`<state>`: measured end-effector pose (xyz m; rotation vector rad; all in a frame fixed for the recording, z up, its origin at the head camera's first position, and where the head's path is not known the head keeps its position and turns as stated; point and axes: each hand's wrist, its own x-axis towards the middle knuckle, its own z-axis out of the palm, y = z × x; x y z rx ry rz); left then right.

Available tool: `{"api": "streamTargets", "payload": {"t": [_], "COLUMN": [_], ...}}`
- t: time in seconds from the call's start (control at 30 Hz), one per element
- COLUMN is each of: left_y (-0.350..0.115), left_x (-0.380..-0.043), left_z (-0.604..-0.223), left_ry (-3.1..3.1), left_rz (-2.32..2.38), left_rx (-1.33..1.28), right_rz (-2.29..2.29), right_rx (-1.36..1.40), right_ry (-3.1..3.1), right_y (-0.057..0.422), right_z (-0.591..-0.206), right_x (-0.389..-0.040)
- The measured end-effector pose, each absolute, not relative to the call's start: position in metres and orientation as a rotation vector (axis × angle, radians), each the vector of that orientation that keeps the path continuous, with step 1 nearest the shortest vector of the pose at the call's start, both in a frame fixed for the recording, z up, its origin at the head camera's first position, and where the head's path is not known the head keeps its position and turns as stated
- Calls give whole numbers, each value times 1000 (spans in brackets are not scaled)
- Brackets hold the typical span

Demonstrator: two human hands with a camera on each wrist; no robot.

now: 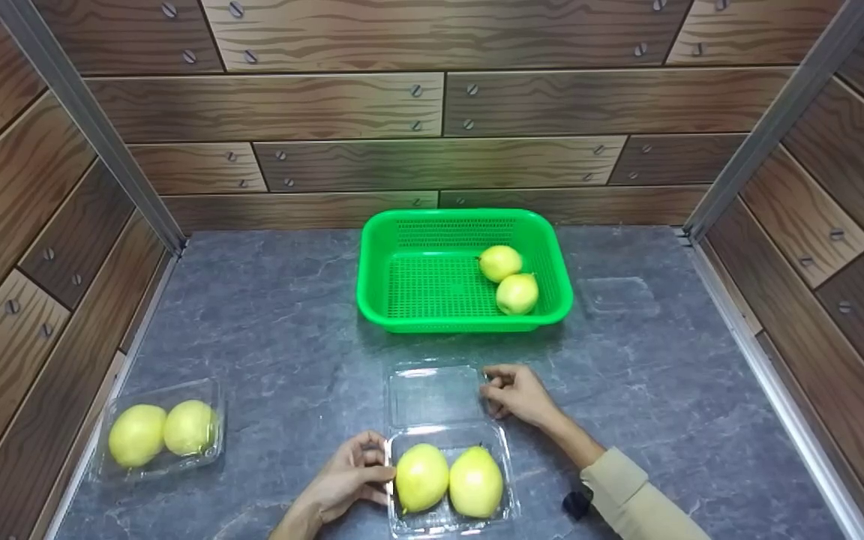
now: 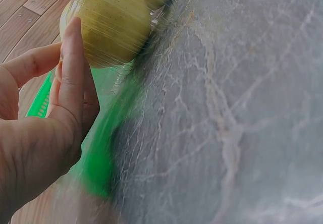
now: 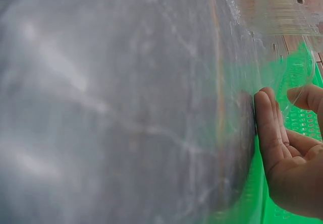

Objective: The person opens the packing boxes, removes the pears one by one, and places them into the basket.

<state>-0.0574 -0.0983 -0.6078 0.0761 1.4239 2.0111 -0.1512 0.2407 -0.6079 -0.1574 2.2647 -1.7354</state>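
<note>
A clear plastic clamshell container (image 1: 508, 491) lies unfolded at the front middle, two yellow-green pears (image 1: 422, 478) side by side in its base. My left hand (image 1: 349, 476) pinches the base's left rim, thumb on the edge and fingers along the outer wall. In the left wrist view those fingers (image 2: 73, 72) lie nearly straight against the plastic beside a pear (image 2: 111, 27). Behind the base, the lid (image 1: 432, 397) is folded back. My right hand (image 1: 520, 395) holds the lid's right edge between thumb and fingers; the right wrist view shows this hand (image 3: 292, 143) at the thin plastic.
A green basket (image 1: 462, 324) with two pears (image 1: 517, 293) stands behind the lid. Another clear container (image 1: 218, 390), holding two pears, is at the left. A flat clear plastic piece (image 1: 619, 295) lies right of the basket. A small black object (image 1: 576, 505) sits by the right sleeve.
</note>
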Motion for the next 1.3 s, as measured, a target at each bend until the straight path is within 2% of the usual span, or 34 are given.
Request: {"api": "streamTargets", "payload": {"t": [0.33,0.63,0.83,1.3], "left_y": [-98,-97,-97,-98], "left_x": [-59,-59,-59,-60], "left_z": [-610,-609,-609,-610], "left_ry": [1418,1421,1419,1421], "left_rz": [2014,2011,2008,2005], "left_rx": [95,89,89,95], "right_rz": [-1562,-1273,-1126,-652], "right_rx": [-179,-538,-819,-1286], "right_ry": [2490,2718,2724,2604], "right_y": [252,263,266,255], "right_z": [-589,-556,-535,-497], "right_x": [-148,-135,-122,-91]}}
